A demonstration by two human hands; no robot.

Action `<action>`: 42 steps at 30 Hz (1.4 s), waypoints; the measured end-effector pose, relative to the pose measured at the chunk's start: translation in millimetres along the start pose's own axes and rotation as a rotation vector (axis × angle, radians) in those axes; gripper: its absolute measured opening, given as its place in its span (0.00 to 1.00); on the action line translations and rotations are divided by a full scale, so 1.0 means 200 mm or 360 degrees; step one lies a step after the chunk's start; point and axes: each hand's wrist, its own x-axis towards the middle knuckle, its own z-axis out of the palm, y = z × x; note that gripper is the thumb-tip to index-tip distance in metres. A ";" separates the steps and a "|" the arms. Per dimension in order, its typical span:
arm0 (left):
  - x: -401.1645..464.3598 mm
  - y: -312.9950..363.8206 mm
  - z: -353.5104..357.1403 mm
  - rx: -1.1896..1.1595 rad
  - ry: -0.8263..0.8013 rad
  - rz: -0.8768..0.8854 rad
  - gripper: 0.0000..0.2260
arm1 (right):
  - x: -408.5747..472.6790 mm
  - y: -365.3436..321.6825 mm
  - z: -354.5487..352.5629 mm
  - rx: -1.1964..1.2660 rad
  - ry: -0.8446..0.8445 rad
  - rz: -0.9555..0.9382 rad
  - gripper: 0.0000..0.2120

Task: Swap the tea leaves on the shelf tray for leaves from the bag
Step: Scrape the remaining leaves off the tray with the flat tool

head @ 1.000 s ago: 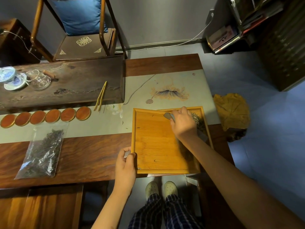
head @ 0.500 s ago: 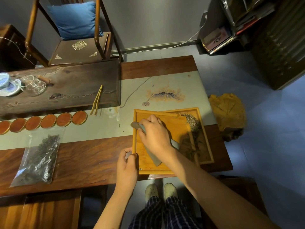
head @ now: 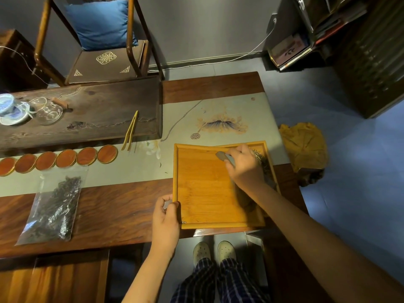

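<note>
Left hand [head: 166, 212] pinches the tray [head: 205, 193] by its near-left corner; right hand [head: 244, 167], nearer the leaves, grips a grey scraper [head: 223, 156]. Old tea leaves [head: 261, 160] lie just beyond it in the far-right corner. Across the table's left side, the bag [head: 54, 206] waits.

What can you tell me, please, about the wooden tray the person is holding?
The wooden tray is square, light orange wood with a raised rim and a flat, nearly bare floor. It is tilted over a second tray, its near edge overhanging the table. The left hand grips its near left corner. The right hand holds a grey scraper over its far right part, beside a heap of tea leaves on the tray beneath.
</note>
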 end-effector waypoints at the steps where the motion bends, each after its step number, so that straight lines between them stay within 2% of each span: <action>1: 0.01 0.00 0.00 -0.0003 0.0011 0.0005 0.10 | -0.01 0.01 -0.03 0.0126 0.0059 -0.0044 0.10; 3: 0.02 0.01 0.01 -0.0002 0.0022 0.0020 0.10 | -0.03 0.02 -0.10 0.0270 0.0076 -0.0111 0.10; 7: 0.03 0.03 0.03 0.0009 0.0015 0.0026 0.10 | -0.08 0.03 -0.20 0.0310 0.0001 -0.0284 0.10; 11: 0.02 0.04 0.04 0.0002 -0.0004 0.0050 0.10 | -0.17 -0.09 -0.18 0.0365 -0.0270 -0.0293 0.11; 13: 0.02 0.04 0.05 -0.0018 -0.0010 0.0070 0.09 | -0.23 -0.17 -0.13 0.0368 -0.0351 -0.0465 0.11; 17: 0.02 0.04 0.05 -0.0071 0.0007 0.0084 0.09 | -0.31 -0.30 -0.07 0.0219 -0.0472 -0.0758 0.10; 25: 0.01 0.02 0.04 -0.0111 0.0031 0.0121 0.11 | -0.36 -0.36 -0.08 0.0060 -0.0575 -0.1007 0.10; 31: 0.01 0.01 0.04 -0.0113 0.0044 0.0106 0.12 | -0.35 -0.26 -0.09 0.0060 -0.0530 -0.1028 0.09; 34: 0.01 0.02 0.03 -0.0151 0.0031 0.0030 0.12 | -0.32 -0.17 -0.12 0.0118 -0.0632 -0.1032 0.09; 39: 0.03 0.04 0.02 -0.0113 0.0092 0.0048 0.11 | -0.27 -0.10 -0.16 0.0207 -0.0523 -0.0721 0.09; 42: 0.03 0.07 0.04 -0.0095 0.0096 0.0082 0.11 | -0.25 -0.15 -0.16 0.0327 -0.0411 -0.0651 0.11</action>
